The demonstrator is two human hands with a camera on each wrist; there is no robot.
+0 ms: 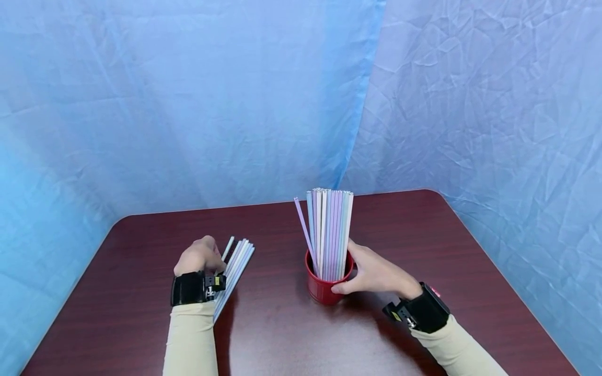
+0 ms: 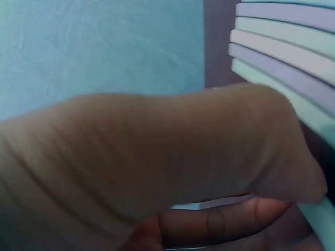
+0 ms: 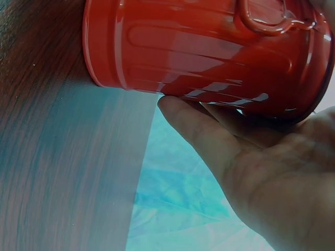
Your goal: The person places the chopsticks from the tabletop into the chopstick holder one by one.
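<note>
A small red ribbed bucket [image 1: 323, 290] stands on the dark wood table [image 1: 282, 334], packed with several upright pastel straws [image 1: 329, 235]. My right hand [image 1: 371, 274] curls round the bucket's right side; the right wrist view shows the thumb [image 3: 193, 125] against the red bucket [image 3: 209, 47]. My left hand [image 1: 199, 256] grips a fanned bundle of pastel straws [image 1: 235, 269] to the left, slanting over the table. In the left wrist view the palm [image 2: 157, 157] fills the frame with the straws [image 2: 282, 52] beside it.
Crinkled blue cloth [image 1: 188, 104] hangs behind and on both sides of the table. The table's rounded back corners lie at the far left [image 1: 119, 219] and far right [image 1: 430, 193]. Black wrist bands with cameras sit on both arms.
</note>
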